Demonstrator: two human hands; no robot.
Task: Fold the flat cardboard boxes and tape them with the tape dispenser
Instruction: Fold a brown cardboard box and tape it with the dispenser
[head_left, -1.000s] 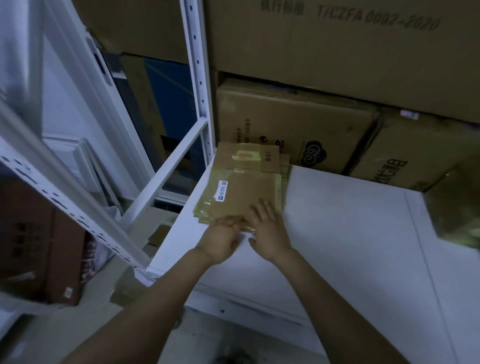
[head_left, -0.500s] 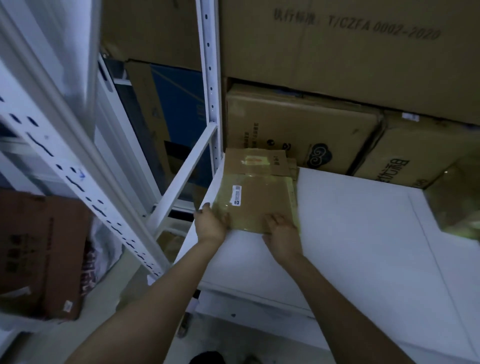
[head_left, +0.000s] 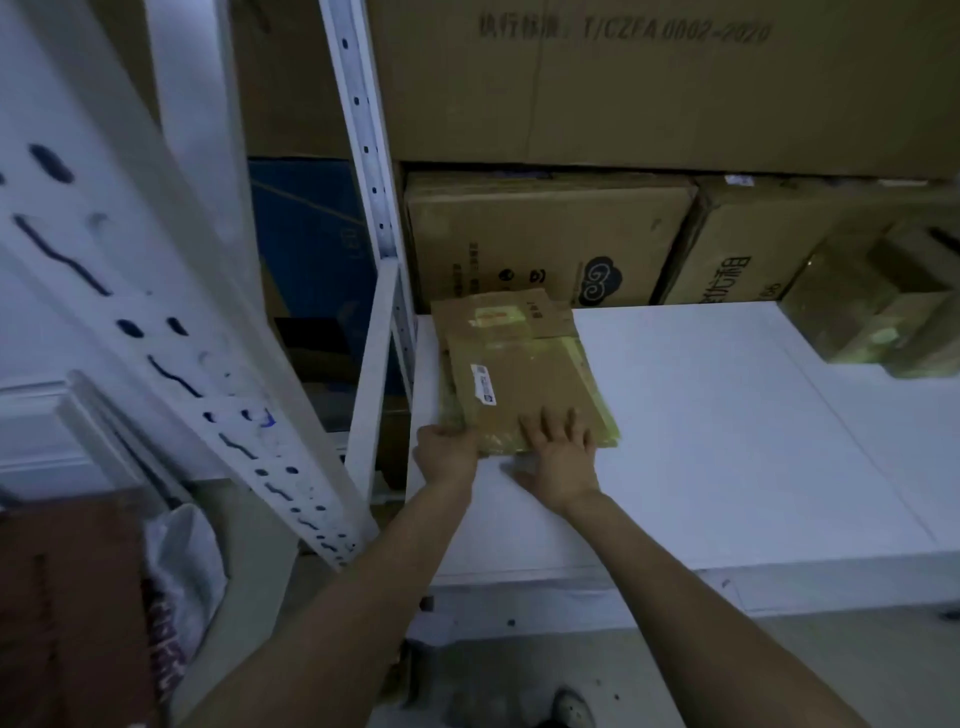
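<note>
A stack of flat cardboard boxes (head_left: 524, 374) wrapped in yellowish plastic lies at the left end of a white shelf board (head_left: 727, 431). A white label sits on its top. My left hand (head_left: 448, 453) grips the stack's near left corner, fingers curled under the edge. My right hand (head_left: 561, 451) lies flat on the near edge of the stack, fingers spread and straight. No tape dispenser is in view.
Large brown cartons (head_left: 545, 239) fill the back of the shelf and the level above. A second plastic-wrapped bundle (head_left: 878, 306) sits at the right. A white perforated upright (head_left: 371, 156) and a slanted rail (head_left: 171, 358) stand to the left. Below is the floor.
My right hand has slid up onto the stack's top with fingers spread. My left hand has shifted along the near left corner. The camera has moved closer and tilted.
</note>
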